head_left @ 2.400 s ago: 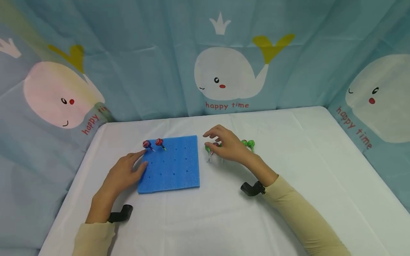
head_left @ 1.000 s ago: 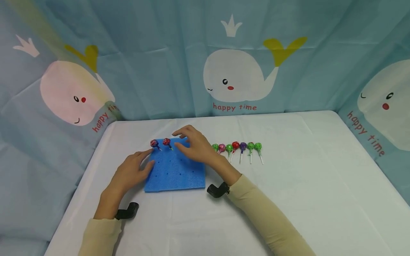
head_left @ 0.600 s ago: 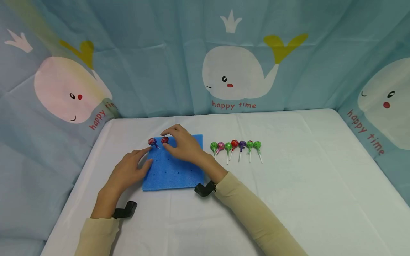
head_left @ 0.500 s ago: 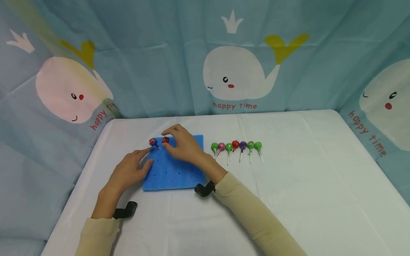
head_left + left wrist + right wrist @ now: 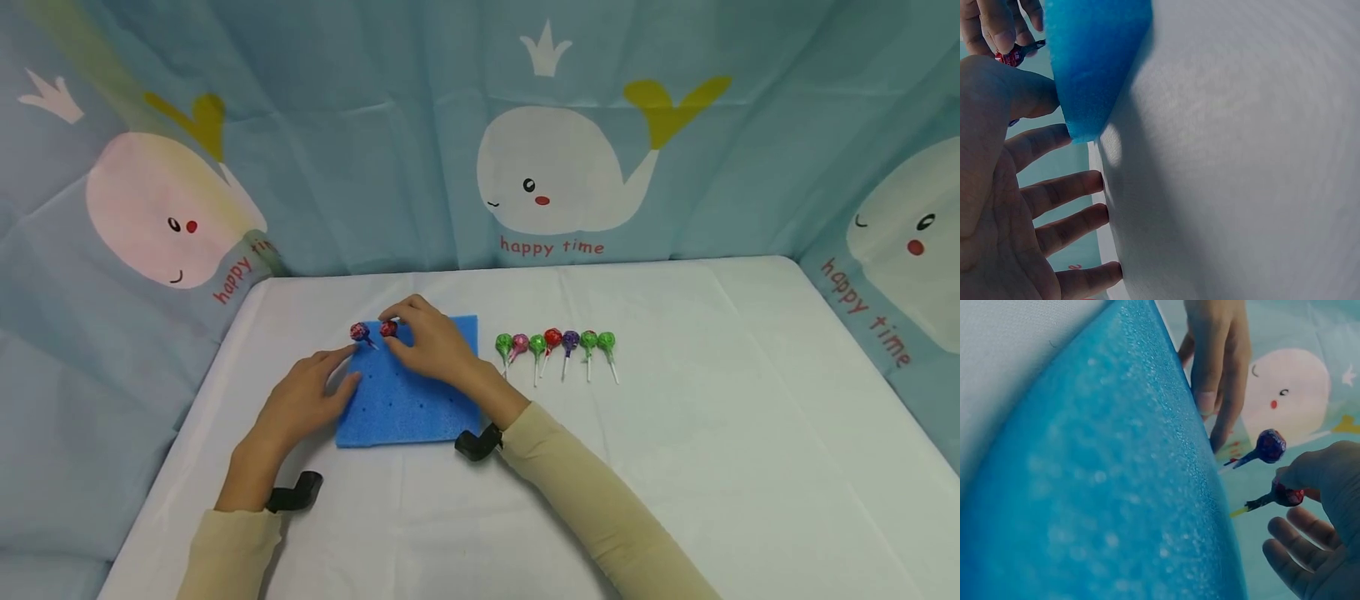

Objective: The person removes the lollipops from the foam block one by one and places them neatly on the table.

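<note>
A blue foam board point(image 5: 412, 417) with rows of small holes lies on the white table. Two wrapped lollipops stand stick-down along its far edge: a dark blue and red one point(image 5: 359, 332) at the corner, and a red one point(image 5: 387, 329) to its right. My right hand point(image 5: 431, 342) reaches over the board and pinches the red lollipop's head between thumb and fingertips; its yellow stick shows in the right wrist view. My left hand point(image 5: 300, 396) rests at the board's left edge, fingers spread, with thumb point(image 5: 1035, 97) and index finger against the foam.
Several lollipops lie in a row on the table right of the board, green point(image 5: 606, 342), pink point(image 5: 520, 344), red point(image 5: 552, 337) and purple point(image 5: 570, 340). A blue whale-print curtain point(image 5: 360, 192) hangs behind the table point(image 5: 720, 433). Each wrist carries a black camera mount point(image 5: 296, 493).
My right hand has moved left from the lollipop row, over the board, to the red lollipop, and its fingers have closed on the head. My left hand stays at the board's edge.
</note>
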The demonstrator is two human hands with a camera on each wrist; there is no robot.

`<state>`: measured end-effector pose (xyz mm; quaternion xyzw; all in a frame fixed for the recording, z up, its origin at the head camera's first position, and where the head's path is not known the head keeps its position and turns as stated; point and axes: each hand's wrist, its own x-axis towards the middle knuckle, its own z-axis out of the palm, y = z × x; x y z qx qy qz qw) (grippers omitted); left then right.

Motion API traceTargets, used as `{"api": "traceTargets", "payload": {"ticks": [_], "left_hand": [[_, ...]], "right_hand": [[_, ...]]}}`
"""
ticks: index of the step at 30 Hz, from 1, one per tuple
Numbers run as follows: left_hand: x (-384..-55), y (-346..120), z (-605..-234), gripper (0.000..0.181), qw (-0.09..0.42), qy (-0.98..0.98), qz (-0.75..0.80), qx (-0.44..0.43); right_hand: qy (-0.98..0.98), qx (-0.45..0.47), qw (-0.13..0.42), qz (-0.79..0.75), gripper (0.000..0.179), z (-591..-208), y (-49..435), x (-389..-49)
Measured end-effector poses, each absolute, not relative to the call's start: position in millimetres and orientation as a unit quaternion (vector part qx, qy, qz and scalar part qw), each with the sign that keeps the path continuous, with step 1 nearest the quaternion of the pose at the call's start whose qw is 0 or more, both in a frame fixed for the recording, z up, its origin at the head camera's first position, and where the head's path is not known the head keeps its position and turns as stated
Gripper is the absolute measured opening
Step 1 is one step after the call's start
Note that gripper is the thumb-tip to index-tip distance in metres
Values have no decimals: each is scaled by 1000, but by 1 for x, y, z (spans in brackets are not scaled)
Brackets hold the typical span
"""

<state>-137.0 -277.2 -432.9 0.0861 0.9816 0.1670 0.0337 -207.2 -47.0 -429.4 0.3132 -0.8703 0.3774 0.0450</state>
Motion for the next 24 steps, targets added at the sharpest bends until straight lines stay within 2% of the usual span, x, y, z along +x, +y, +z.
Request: {"api": "traceTargets", "payload": {"ticks": [10,24], "left_hand": [[-138,-278,-432,59,31,981,168,91],[-137,-277,-434,59,26,980,176,89]], "right_hand": [[-861,330,46,385,33,-432,-51,-207],[-860,320,76,390,27,-435,-55,-208]]}}
